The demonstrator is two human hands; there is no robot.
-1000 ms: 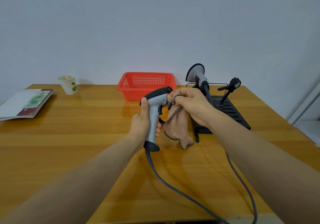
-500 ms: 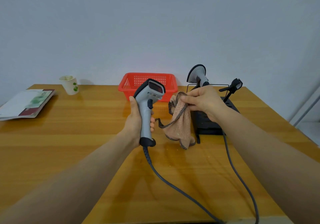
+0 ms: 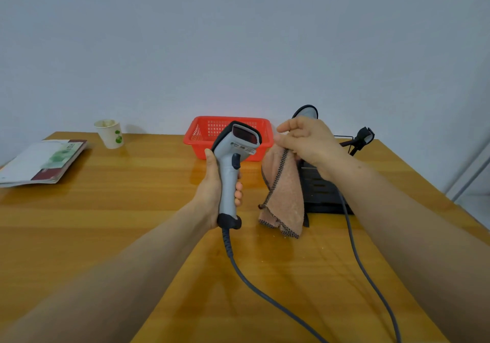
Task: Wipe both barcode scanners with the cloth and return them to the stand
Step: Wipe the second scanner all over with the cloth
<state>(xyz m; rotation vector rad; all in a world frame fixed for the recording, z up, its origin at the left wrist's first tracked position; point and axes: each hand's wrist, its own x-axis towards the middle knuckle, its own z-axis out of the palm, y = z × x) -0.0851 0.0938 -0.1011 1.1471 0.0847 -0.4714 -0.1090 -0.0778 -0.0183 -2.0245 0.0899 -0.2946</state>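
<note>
"Grey plastic pistol-shaped barcode scanner point(image 3: 229, 173): where is it?"

"Raised above the glossy wooden surface point(image 3: 106, 223), upright, with its dark red window point(image 3: 245, 136) facing the camera. The left hand point(image 3: 212, 194) wraps around the handle, thumb up the back, fingertips showing at the front below the dark trigger point(image 3: 236, 161). A grey cable point(image 3: 265, 295) trails from the foot of the handle across the surface."

"And the cloth?"

"A pinkish-beige terry cloth with a black-and-white stitched border point(image 3: 286, 197) hangs from the right hand point(image 3: 305, 141), which pinches its top edge between thumb and fingers. It hangs just beside the scanner, not touching it."

"The other scanner point(image 3: 306, 110)?"

"Only its grey, black-rimmed head shows, behind the right hand and above the black slotted stand point(image 3: 320, 194) at the far right. It appears to sit in the stand. A black clip arm point(image 3: 363, 137) beside it holds nothing."

"How will the held scanner handle?"

"Probably light, rigid and smooth, with the cable tugging at it. The handle is the sure place to hold, and the window likely needs a gentle wipe. The cloth is soft and limp, so bunching it in the palm should give better contact than a pinched edge."
</note>
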